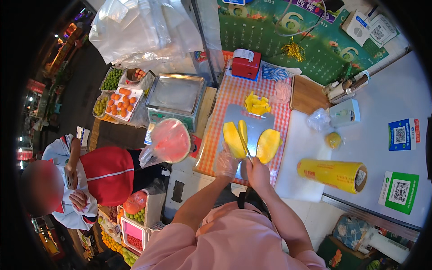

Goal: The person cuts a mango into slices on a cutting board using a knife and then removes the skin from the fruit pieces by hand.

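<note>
My left hand [226, 163], in a clear plastic glove, rests its fingers against the lower end of a peeled mango piece [233, 140] on a grey cutting board [248, 118]. My bare right hand [259, 173] is closed around the handle of a knife [245, 146]. The blade stands between that piece and a narrower mango slice [242, 131]; whether it touches either is unclear. Right of the knife lies another large peeled mango piece [268, 145]. Mango peels [257, 103] are heaped at the board's far end.
A wrapped cut watermelon [171, 140] and a scale with a steel tray [176, 93] stand to the left. On the right are a white board [300, 168], a yellow roll of cling film [329, 173] and a wooden board [308, 94]. A person [106, 175] stands at the left.
</note>
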A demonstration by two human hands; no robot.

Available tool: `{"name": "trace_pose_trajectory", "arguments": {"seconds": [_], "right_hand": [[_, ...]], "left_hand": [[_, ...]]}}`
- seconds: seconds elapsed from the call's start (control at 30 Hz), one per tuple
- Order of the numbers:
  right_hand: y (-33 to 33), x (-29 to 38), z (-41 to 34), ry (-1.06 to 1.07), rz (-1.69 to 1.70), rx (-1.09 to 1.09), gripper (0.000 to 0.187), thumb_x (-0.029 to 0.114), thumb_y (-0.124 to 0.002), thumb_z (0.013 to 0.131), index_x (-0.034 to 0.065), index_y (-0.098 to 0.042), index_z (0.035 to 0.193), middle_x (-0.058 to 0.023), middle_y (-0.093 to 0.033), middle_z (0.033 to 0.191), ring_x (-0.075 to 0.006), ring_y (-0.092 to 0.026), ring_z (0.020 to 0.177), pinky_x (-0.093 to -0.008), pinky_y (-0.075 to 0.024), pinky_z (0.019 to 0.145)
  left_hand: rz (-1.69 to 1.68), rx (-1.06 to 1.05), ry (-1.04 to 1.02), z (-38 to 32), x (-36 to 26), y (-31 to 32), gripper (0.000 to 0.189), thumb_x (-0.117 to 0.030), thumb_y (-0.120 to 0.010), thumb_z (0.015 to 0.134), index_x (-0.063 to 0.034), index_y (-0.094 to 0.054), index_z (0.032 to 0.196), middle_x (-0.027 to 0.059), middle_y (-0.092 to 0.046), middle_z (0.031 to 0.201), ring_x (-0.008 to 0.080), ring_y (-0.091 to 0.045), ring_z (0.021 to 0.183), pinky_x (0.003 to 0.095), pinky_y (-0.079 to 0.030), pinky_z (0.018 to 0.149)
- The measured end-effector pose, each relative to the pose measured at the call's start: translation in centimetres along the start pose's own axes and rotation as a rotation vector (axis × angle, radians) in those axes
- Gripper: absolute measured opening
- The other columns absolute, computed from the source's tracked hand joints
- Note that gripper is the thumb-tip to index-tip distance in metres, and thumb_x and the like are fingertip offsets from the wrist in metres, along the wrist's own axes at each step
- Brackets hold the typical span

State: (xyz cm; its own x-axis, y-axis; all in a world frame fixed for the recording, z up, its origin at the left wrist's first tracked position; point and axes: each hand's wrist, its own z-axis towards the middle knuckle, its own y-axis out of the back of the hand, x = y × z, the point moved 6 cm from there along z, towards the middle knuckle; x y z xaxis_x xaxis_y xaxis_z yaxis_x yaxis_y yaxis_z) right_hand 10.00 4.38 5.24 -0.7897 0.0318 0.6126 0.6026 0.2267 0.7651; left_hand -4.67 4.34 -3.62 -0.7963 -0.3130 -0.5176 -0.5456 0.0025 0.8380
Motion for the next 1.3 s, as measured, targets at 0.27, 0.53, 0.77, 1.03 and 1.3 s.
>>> {"name": "trace_pose_trajectory", "arguments": {"seconds": [0.27, 0.53, 0.77, 1.03, 1.3], "right_hand": [[-5.8, 4.2, 10.3, 0.017, -0.127, 0.099, 0.031, 0.027, -0.055, 0.099, -0.0007, -0.068, 0.097, -0.0245, -0.072, 0.086, -0.0413, -0.071, 0.082, -0.0511, -0.0569, 0.076], [-6.2, 2.6, 7.4, -0.003, -0.224, 0.196, 0.031, 0.028, -0.052, 0.1, 0.0008, -0.067, 0.101, -0.0238, -0.072, 0.087, -0.0416, -0.071, 0.085, -0.0523, -0.0564, 0.076], [-4.9, -3.2, -1.0, -0.047, -0.198, 0.139, 0.025, 0.025, -0.056, 0.099, 0.0012, -0.064, 0.104, -0.0229, -0.07, 0.077, -0.0432, -0.068, 0.073, -0.0535, -0.0542, 0.068], [-2.8, -6.8, -9.5, -0.095, -0.167, 0.092, 0.025, 0.023, -0.06, 0.097, 0.0031, -0.064, 0.111, -0.0209, -0.069, 0.076, -0.0415, -0.068, 0.07, -0.0534, -0.0532, 0.064], [-0.3, -10.8, -12.7, -0.044, 0.068, -0.033, 0.023, 0.026, -0.059, 0.099, 0.0032, -0.06, 0.103, -0.0211, -0.067, 0.075, -0.0424, -0.067, 0.069, -0.0515, -0.0519, 0.061]], "left_hand": [[0.006, -0.006, -0.055, 1.3, 1.8, -3.1, 0.071, -0.023, -0.068, 0.088, 0.012, -0.036, 0.14, 0.025, -0.067, 0.088, 0.0397, -0.066, 0.082, 0.0488, -0.053, 0.073], [0.039, -0.034, -0.061, 0.9, 1.8, -1.8, 0.066, -0.025, -0.067, 0.09, 0.0117, -0.037, 0.135, 0.0258, -0.066, 0.085, 0.0406, -0.066, 0.08, 0.0507, -0.053, 0.07], [0.025, 0.05, -0.079, 0.4, 0.0, 0.1, 0.075, -0.031, -0.079, 0.084, 0.0088, -0.04, 0.135, 0.0235, -0.068, 0.087, 0.0394, -0.067, 0.081, 0.0478, -0.054, 0.074], [0.036, 0.057, -0.022, 0.1, 0.5, -0.5, 0.087, -0.039, -0.083, 0.079, 0.004, -0.041, 0.142, 0.0206, -0.07, 0.093, 0.0379, -0.069, 0.086, 0.046, -0.055, 0.076], [0.151, -0.176, -0.238, 4.2, 2.3, 5.5, 0.064, -0.014, -0.069, 0.086, -0.0014, -0.046, 0.144, 0.0239, -0.068, 0.097, 0.0381, -0.067, 0.092, 0.0491, -0.054, 0.082]]}}
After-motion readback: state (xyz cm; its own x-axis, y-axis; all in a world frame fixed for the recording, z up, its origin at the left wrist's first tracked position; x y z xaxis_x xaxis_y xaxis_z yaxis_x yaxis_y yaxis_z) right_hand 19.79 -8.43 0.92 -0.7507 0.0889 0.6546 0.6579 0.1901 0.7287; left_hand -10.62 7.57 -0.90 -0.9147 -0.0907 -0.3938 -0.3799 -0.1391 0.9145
